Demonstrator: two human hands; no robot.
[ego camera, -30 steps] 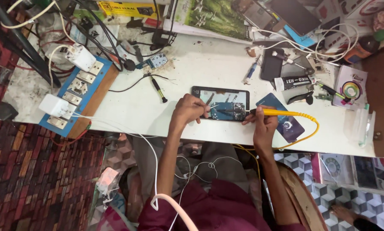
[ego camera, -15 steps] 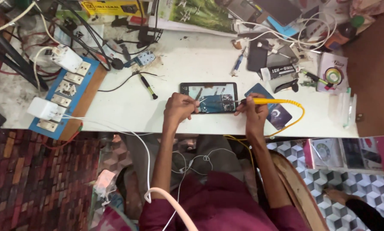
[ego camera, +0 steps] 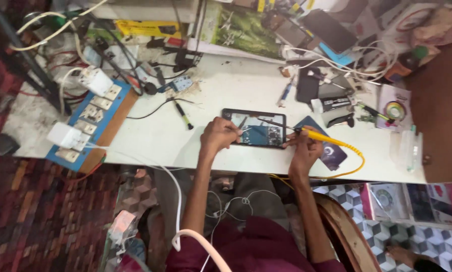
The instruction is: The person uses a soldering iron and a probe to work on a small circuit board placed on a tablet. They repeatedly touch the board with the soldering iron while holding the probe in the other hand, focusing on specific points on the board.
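Observation:
An opened phone (ego camera: 254,128) lies flat on the white table (ego camera: 226,90), its blue circuit board exposed. My left hand (ego camera: 218,135) rests at the phone's left edge and pinches thin metal tweezers (ego camera: 242,124) that reach over the board. My right hand (ego camera: 303,149) sits at the phone's right edge, closed around a yellow-handled soldering iron (ego camera: 314,134). The iron's dark tip points left across the phone. Its yellow cord (ego camera: 354,156) loops off the table's front edge.
A blue board of wall sockets (ego camera: 92,118) with white plugs sits at the table's left end. A small screwdriver (ego camera: 184,116), cables, dark phone parts (ego camera: 306,85) and a solder reel (ego camera: 395,110) crowd the back and right. A wooden chair arm (ego camera: 347,231) curves below.
The view has shifted slightly, so the table sits a little differently in frame. Both hands stay on the phone, with the tweezers and iron still over the board.

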